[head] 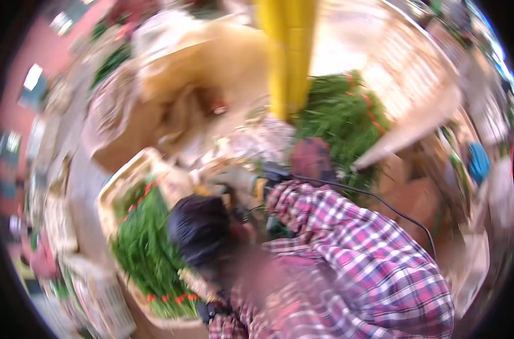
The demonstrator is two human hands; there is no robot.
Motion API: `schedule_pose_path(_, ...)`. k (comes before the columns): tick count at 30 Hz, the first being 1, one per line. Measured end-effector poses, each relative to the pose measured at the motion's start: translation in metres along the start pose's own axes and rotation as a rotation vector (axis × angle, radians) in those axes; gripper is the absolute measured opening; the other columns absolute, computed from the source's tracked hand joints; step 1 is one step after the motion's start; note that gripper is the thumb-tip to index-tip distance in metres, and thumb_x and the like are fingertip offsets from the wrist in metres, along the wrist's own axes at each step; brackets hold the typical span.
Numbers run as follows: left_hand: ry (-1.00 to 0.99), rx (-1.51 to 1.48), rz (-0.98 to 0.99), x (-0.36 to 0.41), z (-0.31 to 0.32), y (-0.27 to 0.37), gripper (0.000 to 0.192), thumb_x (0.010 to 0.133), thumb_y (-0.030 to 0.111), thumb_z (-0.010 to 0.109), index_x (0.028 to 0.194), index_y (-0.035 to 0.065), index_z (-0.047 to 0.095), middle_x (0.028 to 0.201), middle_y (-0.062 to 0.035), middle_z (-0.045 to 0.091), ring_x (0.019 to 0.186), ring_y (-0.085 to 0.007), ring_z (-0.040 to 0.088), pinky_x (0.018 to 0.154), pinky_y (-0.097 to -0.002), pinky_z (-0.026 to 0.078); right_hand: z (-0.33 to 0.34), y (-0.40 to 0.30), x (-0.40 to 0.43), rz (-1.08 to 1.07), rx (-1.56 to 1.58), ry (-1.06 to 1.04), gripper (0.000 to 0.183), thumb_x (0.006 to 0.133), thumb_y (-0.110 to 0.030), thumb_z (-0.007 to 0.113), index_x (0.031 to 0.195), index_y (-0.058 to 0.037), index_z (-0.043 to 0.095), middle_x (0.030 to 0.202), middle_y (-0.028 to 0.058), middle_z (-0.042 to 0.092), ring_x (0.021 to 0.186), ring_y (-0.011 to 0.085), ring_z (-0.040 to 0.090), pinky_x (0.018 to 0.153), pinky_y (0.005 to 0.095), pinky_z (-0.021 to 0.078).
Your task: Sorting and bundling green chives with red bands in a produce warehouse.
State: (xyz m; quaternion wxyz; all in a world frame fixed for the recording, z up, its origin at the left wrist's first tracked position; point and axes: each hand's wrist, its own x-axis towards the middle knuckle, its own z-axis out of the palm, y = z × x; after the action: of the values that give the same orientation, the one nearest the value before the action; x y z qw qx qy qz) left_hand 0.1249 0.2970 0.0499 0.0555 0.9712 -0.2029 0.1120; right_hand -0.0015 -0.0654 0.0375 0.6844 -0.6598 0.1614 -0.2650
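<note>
My right hand (236,180), in a pale glove with a black device on its wrist, is over a blurred, pale crumpled heap. Whether it grips anything is too blurred to tell. My left hand (197,284), in a cream-coloured glove, lies against green feathery stalks (149,245) bound with orange ties. The stalks fill a cream plastic crate (108,216). My plaid sleeves (358,237) cover the lower right. A dark rounded shape (202,233), cap or knee, hides part of the area between my hands.
Beyond my hands stands a yellow post (286,63), with another green bundle (342,118) beside it. A large pale woven basket or panel (405,63) rises at the right. A brown sack (206,59) stands at the upper left. A black cable (392,207) trails from my right wrist.
</note>
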Motion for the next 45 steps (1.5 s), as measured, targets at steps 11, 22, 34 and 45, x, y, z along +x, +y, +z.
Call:
schedule_pose_path(11,-0.592,-0.369,0.681,-0.099,0.053,0.243,0.056,0.088,0.031,0.043,0.135,0.0023,0.033,0.140,-0.0202,0.029,0.127,-0.0285,0.033,0.101,-0.0472,0.029,-0.281,-0.057,-0.195,0.034,0.392,1.254,0.035,0.089,-0.022,0.052,0.118,-0.0049,0.052,0.110,0.0087,0.059,0.096,0.0174,0.058,0.082,0.0320,0.0467)
schedule_pose_path(22,-0.840,-0.284,0.636,-0.143,0.116,0.284,0.053,0.088,0.024,0.041,0.134,0.0010,0.032,0.138,-0.0204,0.032,0.125,-0.0272,0.036,0.101,-0.0451,0.031,-0.493,0.137,-0.308,0.933,-0.053,1.830,0.055,0.079,-0.038,0.062,0.122,-0.0060,0.052,0.124,0.0134,0.050,0.109,0.0208,0.049,0.088,0.0330,0.0391)
schedule_pose_path(34,-0.819,-0.267,0.506,-0.074,0.125,0.257,0.049,0.089,0.017,0.040,0.134,-0.0005,0.031,0.136,-0.0207,0.035,0.123,-0.0257,0.040,0.100,-0.0428,0.033,-0.526,0.120,-0.262,1.423,-0.414,1.764,0.077,0.066,-0.046,0.069,0.119,0.0069,0.048,0.130,0.0274,0.041,0.119,0.0338,0.040,0.099,0.0379,0.0291)
schedule_pose_path(45,-0.646,-0.583,0.321,0.036,0.074,0.199,0.046,0.090,0.010,0.038,0.134,-0.0018,0.030,0.134,-0.0210,0.037,0.120,-0.0244,0.043,0.100,-0.0407,0.035,-0.380,0.024,-0.249,0.078,-0.077,1.894,0.044,0.069,-0.006,0.067,0.109,0.0057,0.051,0.097,0.0116,0.060,0.084,0.0222,0.054,0.077,0.0322,0.0435)
